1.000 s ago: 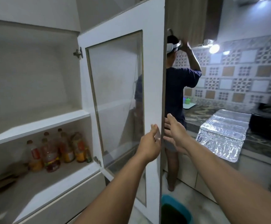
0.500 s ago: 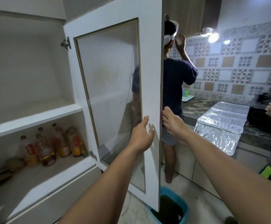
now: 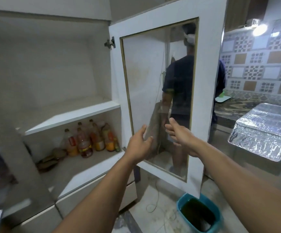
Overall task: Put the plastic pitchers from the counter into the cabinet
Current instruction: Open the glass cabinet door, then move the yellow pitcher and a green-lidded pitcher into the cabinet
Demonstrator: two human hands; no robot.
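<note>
The white cabinet [image 3: 72,115] stands open, its glass-paned door [image 3: 206,98] swung wide to the right. My left hand [image 3: 138,145] hovers open in front of the lower glass pane, fingers spread. My right hand [image 3: 178,134] is also open, just right of it, palm toward the door, holding nothing. The upper shelf [image 3: 69,117] is bare. The lower shelf holds several bottles [image 3: 89,140]. No plastic pitcher is in view.
Another person [image 3: 180,91] stands behind the door, seen through the glass. A foil-covered tray [image 3: 260,130] lies on the dark counter [image 3: 225,108] at right. A blue tub [image 3: 199,214] of dark liquid sits on the floor below the door. A loose cord trails on the floor.
The door has swung further open to the right. Both hands have come off its edge and now hang open in front of the glass. The view has shifted left.
</note>
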